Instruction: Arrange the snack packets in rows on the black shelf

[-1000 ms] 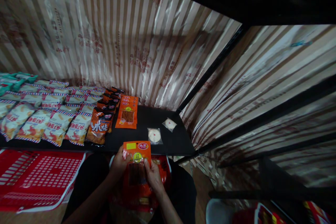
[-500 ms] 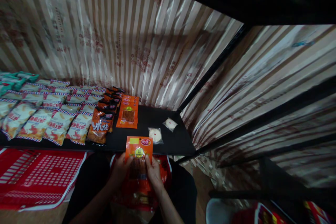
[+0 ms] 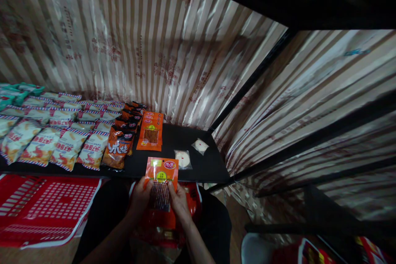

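Observation:
An orange snack packet with a clear window of brown sticks is held up in front of me, over the shelf's front edge. My left hand grips its left side, thumb on the front. On the opposite side my right hand pinches it in the same way. Similar orange packets lie overlapping on the black shelf, beside dark-and-orange snack bags. Two round white discs in clear wrappers rest to the right: a nearer disc and a farther disc.
Rows of white snack bags fill the shelf's left, with green bags beyond. Below stand a red basket and, between my knees, another red basket with packets. Black frame bars and striped curtains enclose the shelf.
The held packet has shifted slightly left and up with both hands and tilted a little, its window catching more light. The goods on the shelf have stayed put.

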`<state>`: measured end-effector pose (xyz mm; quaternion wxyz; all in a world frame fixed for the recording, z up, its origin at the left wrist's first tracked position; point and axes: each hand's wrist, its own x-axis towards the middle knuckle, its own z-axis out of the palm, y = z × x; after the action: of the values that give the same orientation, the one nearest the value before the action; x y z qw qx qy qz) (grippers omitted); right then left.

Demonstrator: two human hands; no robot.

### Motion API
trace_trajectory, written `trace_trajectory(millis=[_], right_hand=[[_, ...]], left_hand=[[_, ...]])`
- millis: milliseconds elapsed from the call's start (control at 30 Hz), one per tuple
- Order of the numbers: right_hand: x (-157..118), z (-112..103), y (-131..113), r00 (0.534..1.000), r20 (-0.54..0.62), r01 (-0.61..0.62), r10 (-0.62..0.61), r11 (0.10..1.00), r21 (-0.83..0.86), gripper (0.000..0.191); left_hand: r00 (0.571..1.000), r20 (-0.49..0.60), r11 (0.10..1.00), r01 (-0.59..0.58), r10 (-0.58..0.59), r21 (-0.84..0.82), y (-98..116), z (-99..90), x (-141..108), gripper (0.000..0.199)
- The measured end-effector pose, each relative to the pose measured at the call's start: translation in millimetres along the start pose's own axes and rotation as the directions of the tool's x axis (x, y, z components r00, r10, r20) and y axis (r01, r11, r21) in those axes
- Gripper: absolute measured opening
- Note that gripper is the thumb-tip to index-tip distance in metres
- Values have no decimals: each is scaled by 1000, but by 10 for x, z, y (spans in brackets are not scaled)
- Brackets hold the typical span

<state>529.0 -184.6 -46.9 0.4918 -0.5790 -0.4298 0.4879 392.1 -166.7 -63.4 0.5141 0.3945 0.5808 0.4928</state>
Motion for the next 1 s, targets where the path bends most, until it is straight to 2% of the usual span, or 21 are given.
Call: trace_trajectory(millis=[200, 433, 600, 800, 1000], right_hand=[[-7, 18, -35, 997, 79, 2, -10, 994, 108, 44], [-94, 29, -49, 991, 135, -5, -14, 991, 134, 44], [-164, 29, -73, 983, 178, 17, -36, 994, 109, 44], [-163, 26, -25, 984, 176, 4, -23, 994, 108, 43], [-175, 46, -60, 983, 182, 12, -33, 993, 118, 41]], left_hand=[[999, -35, 1000, 0, 0, 0, -41, -5, 62, 32], [998, -54, 990, 32, -40, -136, -94, 18, 124, 39], [994, -101, 990, 31, -45, -140, -71, -6, 150, 43], [989, -133, 995, 44, -56, -93, -129, -23, 192, 42], [981, -183, 985, 31, -63, -171, -124, 16, 199, 51]])
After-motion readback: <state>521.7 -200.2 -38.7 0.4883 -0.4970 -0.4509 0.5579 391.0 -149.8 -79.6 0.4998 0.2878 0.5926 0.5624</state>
